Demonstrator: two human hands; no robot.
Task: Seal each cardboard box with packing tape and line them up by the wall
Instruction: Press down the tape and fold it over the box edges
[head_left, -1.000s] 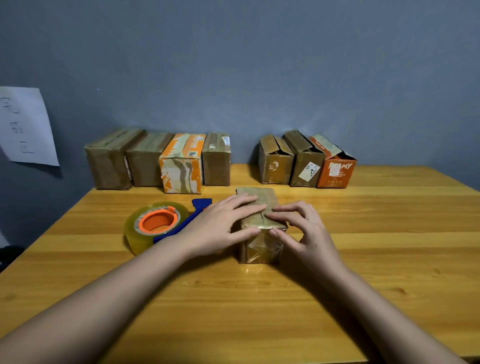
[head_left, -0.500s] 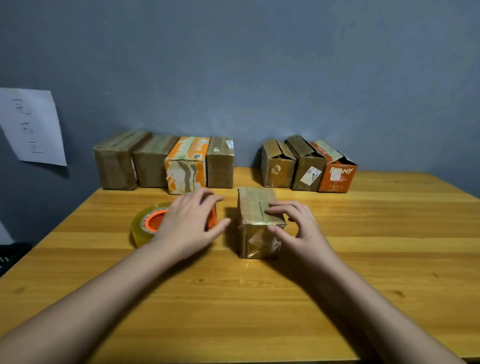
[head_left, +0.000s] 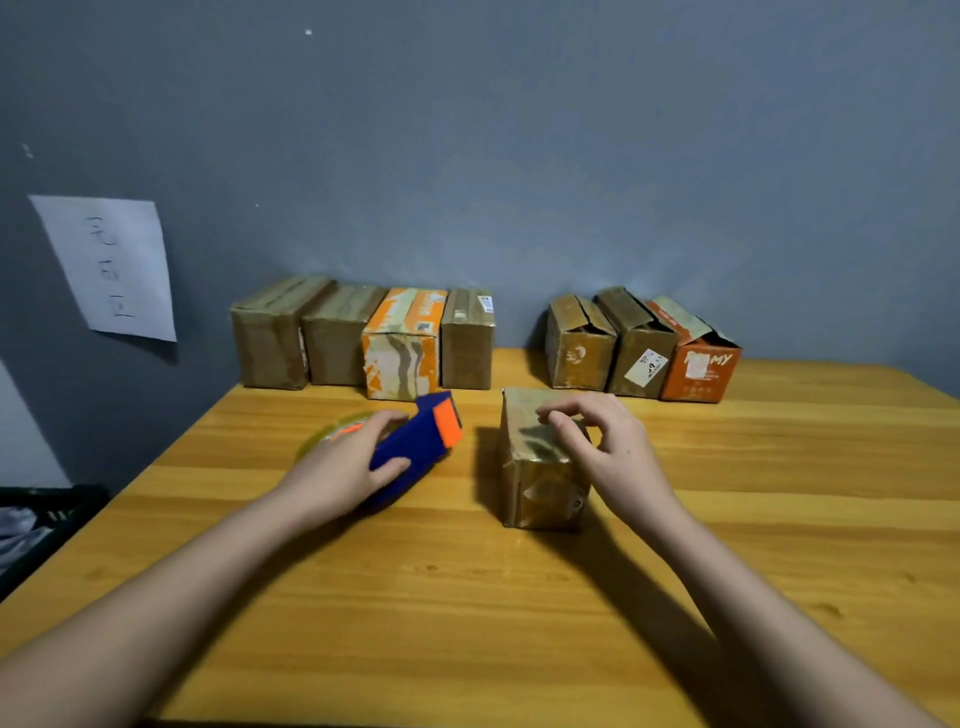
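Note:
A small brown cardboard box (head_left: 535, 483) wrapped in shiny tape stands in the middle of the wooden table (head_left: 467, 597). My right hand (head_left: 608, 457) rests on its top right edge with curled fingers touching the top. To the left, my left hand (head_left: 343, 467) grips the blue tape dispenser (head_left: 415, 441), tilted up so its orange end faces right. The clear tape roll (head_left: 337, 434) peeks out behind my fingers.
Several closed boxes (head_left: 363, 338) stand in a row against the grey wall at the back left. Three boxes with open flaps (head_left: 641, 348) stand at the back right. A sheet of paper (head_left: 111, 265) hangs on the wall. A dark bin (head_left: 36, 525) sits off the table's left edge.
My left hand left the box top, moved left onto the tape dispenser and lifted it, tilting it up. My right hand stayed on the box.

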